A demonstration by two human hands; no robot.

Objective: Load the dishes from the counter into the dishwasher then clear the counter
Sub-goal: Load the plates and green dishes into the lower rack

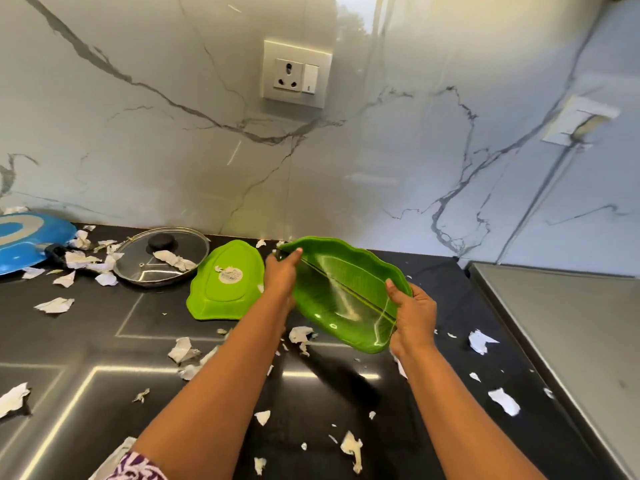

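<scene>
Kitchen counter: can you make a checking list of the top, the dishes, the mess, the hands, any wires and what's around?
Surface: black glossy counter, littered.
Job's things: leaf plate held tilted above it; second leaf plate upside down; glass lid; blue pan at left.
Clutter: paper scraps everywhere, one on the lid.
Hands: left hand and right hand grip the held plate's ends.
Cables: nothing seen.
Surroundings: marble wall, socket, steel surface at right.

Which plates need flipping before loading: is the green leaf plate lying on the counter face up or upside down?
Upside down: the leaf plate shows its raised foot ring and a sticker.
</scene>
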